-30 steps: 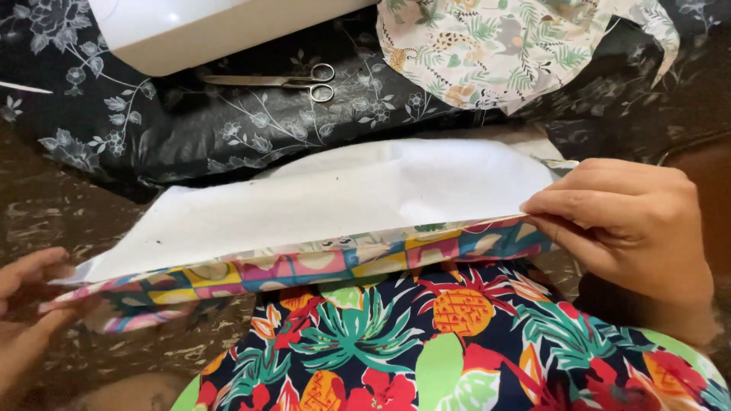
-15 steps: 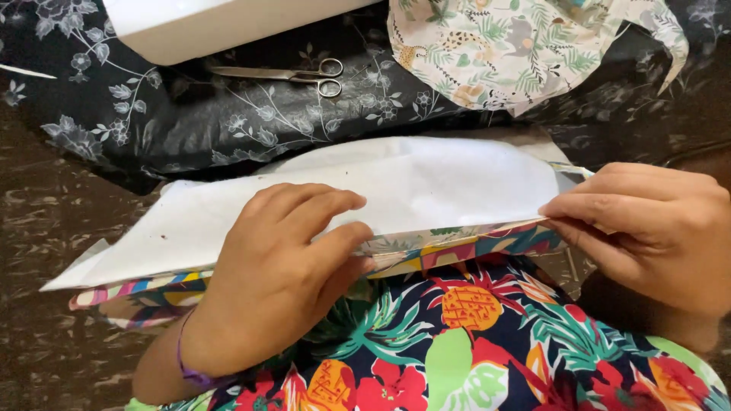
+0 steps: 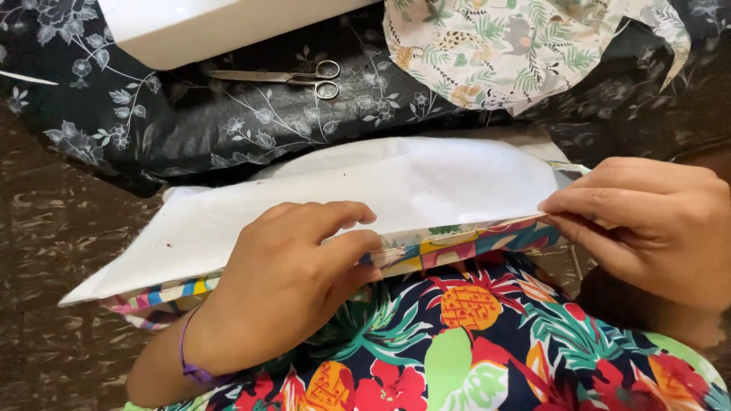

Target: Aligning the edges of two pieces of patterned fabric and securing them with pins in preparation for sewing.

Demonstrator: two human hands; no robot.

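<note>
A flat piece of work lies across my lap: a white interfacing layer [image 3: 396,190] on top of a multicoloured patterned fabric strip [image 3: 464,243] whose edge shows along the near side. My left hand [image 3: 293,274] pinches that near edge around the middle, thumb under and fingers on the white layer. My right hand [image 3: 647,224] pinches the same piece at its right corner. A purple band sits on my left wrist.
A pair of metal scissors [image 3: 285,76] lies on black floral cloth [image 3: 190,122] at the back. A white sewing machine base [image 3: 205,27] stands top left. Pale leaf-print fabric [image 3: 510,46] is bunched top right. My lap is covered by bright tropical-print clothing [image 3: 472,342].
My left hand has moved from the far left end of the piece to its middle and closed on the near edge. My right hand has kept its grip on the right corner.
</note>
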